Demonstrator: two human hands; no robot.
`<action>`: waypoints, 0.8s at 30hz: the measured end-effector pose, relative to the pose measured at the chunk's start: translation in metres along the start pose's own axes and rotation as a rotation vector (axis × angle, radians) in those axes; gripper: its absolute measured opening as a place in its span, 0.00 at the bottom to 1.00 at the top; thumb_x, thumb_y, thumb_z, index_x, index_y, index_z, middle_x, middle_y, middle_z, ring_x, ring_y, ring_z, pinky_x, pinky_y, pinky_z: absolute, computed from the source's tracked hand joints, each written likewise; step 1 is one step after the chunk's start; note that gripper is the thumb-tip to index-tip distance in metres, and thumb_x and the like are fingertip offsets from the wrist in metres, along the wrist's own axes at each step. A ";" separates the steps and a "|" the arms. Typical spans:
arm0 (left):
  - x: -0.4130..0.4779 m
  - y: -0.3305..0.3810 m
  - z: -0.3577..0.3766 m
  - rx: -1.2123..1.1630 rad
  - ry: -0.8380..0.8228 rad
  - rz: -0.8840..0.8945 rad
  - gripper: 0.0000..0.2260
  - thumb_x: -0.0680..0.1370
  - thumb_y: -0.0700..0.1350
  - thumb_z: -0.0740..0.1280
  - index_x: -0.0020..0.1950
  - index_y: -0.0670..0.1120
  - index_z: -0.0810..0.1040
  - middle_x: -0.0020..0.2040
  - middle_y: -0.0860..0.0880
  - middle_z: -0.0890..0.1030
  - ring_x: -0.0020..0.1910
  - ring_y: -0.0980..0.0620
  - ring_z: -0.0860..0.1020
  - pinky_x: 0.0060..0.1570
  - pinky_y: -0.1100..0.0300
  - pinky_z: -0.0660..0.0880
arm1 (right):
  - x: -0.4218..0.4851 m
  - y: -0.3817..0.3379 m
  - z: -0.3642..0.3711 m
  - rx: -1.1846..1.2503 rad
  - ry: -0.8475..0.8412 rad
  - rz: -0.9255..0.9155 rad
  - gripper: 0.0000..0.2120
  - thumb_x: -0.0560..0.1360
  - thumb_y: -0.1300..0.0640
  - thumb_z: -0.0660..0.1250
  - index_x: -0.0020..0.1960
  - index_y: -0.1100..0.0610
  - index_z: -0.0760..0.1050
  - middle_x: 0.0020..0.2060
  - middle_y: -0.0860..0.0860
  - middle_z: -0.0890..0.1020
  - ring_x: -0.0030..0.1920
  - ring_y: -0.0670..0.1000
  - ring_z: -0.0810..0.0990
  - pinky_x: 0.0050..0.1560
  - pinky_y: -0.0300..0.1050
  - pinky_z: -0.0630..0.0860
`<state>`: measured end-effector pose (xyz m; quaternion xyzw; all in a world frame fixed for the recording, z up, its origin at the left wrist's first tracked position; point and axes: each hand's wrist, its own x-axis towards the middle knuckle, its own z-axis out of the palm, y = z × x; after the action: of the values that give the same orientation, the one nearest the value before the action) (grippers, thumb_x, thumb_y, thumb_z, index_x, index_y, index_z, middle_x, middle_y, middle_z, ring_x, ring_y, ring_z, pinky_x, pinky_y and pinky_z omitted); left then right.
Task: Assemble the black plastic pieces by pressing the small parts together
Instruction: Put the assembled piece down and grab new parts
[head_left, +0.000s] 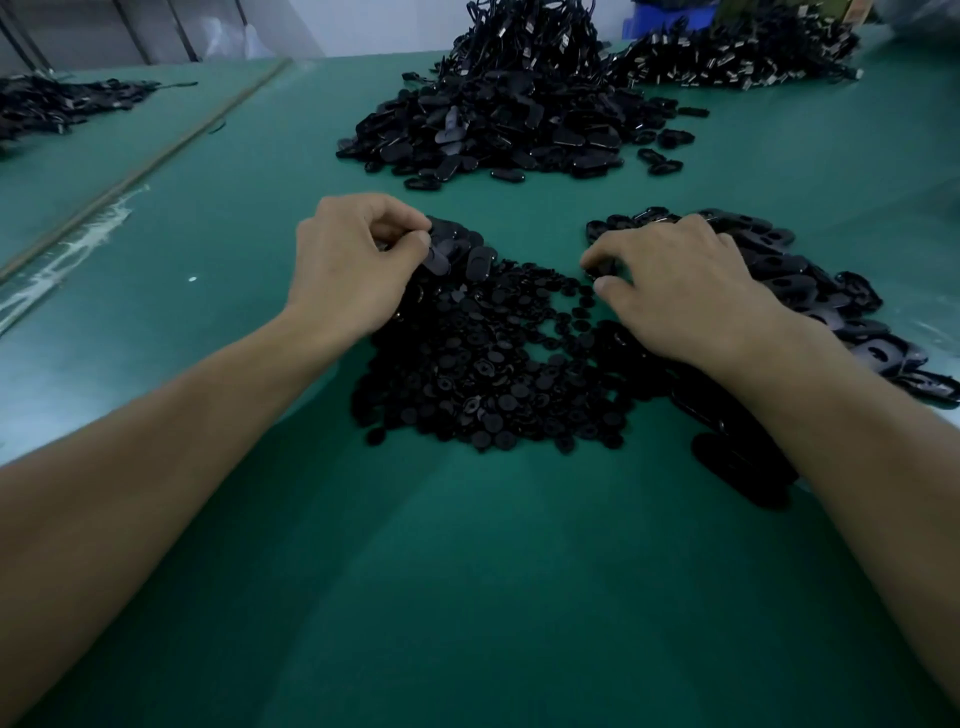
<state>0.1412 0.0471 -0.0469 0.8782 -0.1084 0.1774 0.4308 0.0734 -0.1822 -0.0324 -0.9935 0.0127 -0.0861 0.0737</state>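
A heap of small round black plastic buttons (488, 364) lies on the green table in front of me. My left hand (348, 265) hovers at the heap's upper left and pinches a flat black oval piece (439, 260) between thumb and fingers. My right hand (680, 280) rests at the heap's upper right, its thumb and forefinger pinching a small black part (602, 270). A pile of black oval shells with holes (800, 291) stretches under and beyond my right hand.
A large mound of black oval pieces (504, 135) sits farther back in the middle, with another dark pile (737, 52) at the far right and one (57, 104) at the far left. A blue bin (670, 15) stands at the back. Bare green table (467, 571) lies near me.
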 end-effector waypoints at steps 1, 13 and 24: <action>0.000 -0.001 0.000 0.018 -0.008 0.000 0.05 0.78 0.46 0.71 0.47 0.57 0.82 0.42 0.62 0.81 0.37 0.69 0.77 0.42 0.71 0.72 | 0.000 0.000 0.000 0.037 0.014 -0.012 0.13 0.83 0.52 0.61 0.65 0.48 0.78 0.57 0.54 0.82 0.62 0.61 0.74 0.63 0.57 0.70; -0.011 0.009 0.005 0.065 0.003 0.138 0.04 0.78 0.49 0.71 0.46 0.59 0.80 0.47 0.59 0.79 0.41 0.68 0.74 0.41 0.71 0.66 | -0.001 0.004 0.000 0.340 0.145 -0.011 0.15 0.80 0.62 0.68 0.66 0.54 0.77 0.47 0.51 0.80 0.46 0.49 0.78 0.53 0.43 0.76; -0.027 0.031 0.014 -0.191 -0.167 0.253 0.06 0.75 0.49 0.75 0.51 0.54 0.83 0.42 0.58 0.85 0.42 0.63 0.83 0.45 0.71 0.76 | -0.007 -0.004 -0.008 0.635 0.091 -0.090 0.03 0.77 0.55 0.72 0.50 0.50 0.84 0.37 0.42 0.83 0.38 0.37 0.81 0.41 0.26 0.74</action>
<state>0.1087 0.0183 -0.0438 0.8242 -0.2699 0.1453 0.4761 0.0648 -0.1787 -0.0248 -0.9156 -0.0556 -0.1330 0.3754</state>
